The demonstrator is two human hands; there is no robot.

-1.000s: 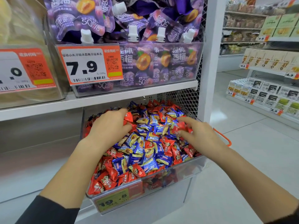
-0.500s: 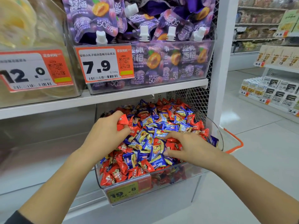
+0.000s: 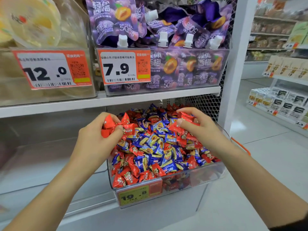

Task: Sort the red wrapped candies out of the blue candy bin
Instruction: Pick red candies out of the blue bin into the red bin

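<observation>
A clear candy bin [image 3: 208, 174] on the lower shelf holds a heap of blue wrapped candies [image 3: 153, 140] mixed with red wrapped candies [image 3: 128, 177]. My left hand [image 3: 96, 135] hovers over the bin's left rear corner and grips a bunch of red candies [image 3: 109, 125]. Over the right rear of the heap, my right hand [image 3: 198, 125] pinches red candies [image 3: 185, 117] between thumb and fingers. More red candies lie around both hands and along the bin's front.
A yellow price tag reading 19.8 [image 3: 133, 195] hangs on the bin's front. Above are a bin of purple jelly pouches [image 3: 183, 70] and a bin of yellow snacks [image 3: 33, 30]. An orange basket handle [image 3: 241, 147] shows at right; an aisle floor [image 3: 266, 164] opens beyond.
Both hands have risen from the heap with red candies gathered in their fingers. The right hand moved back and up from the bin's front. The camera has moved closer.
</observation>
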